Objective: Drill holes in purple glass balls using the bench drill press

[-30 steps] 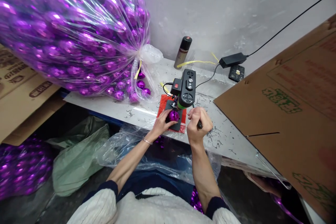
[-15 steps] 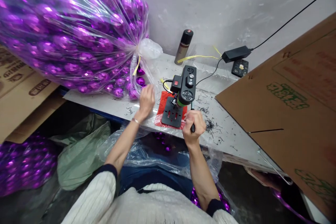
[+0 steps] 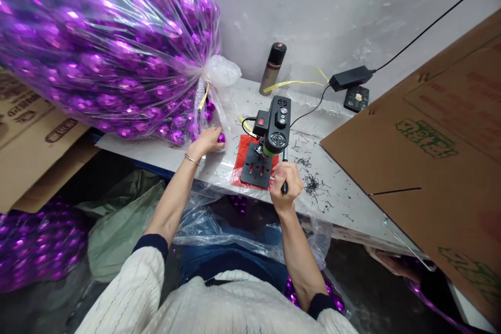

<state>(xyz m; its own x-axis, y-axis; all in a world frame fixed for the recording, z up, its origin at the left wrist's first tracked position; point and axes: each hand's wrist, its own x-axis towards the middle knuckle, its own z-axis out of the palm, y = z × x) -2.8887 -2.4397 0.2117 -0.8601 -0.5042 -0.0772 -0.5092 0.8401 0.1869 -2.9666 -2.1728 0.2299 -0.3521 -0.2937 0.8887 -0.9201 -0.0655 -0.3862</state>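
At the mouth of a big clear plastic bag (image 3: 129, 62) full of shiny purple balls, my left hand (image 3: 207, 141) has its fingers closed on one purple ball (image 3: 221, 138). My right hand (image 3: 287, 180) is wrapped round the black-ended lever handle (image 3: 285, 188) of a small black bench machine (image 3: 277, 128). The machine's dark slotted base plate (image 3: 255, 164) stands on a red sheet (image 3: 243, 150). No ball shows on the base plate.
A spray can (image 3: 273, 69) stands by the wall, near a black power adapter (image 3: 351, 78). Black scraps (image 3: 312, 182) litter the white table (image 3: 344, 195). A large cardboard box (image 3: 438, 167) bounds the right side; more cardboard (image 3: 35, 135) lies left.
My left hand has moved left from beside the machine to the bag's mouth and now grips a purple ball. My right hand stays on the lever.
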